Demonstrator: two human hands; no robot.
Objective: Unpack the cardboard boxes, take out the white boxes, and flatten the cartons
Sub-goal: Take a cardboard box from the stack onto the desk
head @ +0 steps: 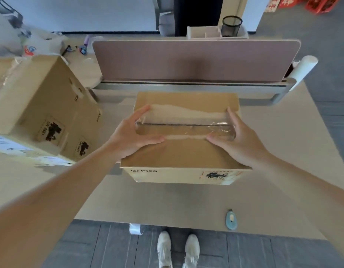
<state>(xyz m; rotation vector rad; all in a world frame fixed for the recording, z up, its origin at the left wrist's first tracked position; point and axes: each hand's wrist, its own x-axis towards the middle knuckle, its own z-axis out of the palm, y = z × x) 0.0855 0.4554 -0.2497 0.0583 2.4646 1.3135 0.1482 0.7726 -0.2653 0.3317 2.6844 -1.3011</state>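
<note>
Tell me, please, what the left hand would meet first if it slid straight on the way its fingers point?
Probably the clear tape over the seam of the cardboard carton that the left hand rests on; beyond that, the desk divider, though depth is unclear.

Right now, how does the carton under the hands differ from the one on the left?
The centre carton sits square to the person, taped seam up, with the left hand and right hand on its top; the left carton is untouched and turned at an angle. The left carton's marks read sideways; the centre carton's read upright. Both are brown PICO cartons.
</note>
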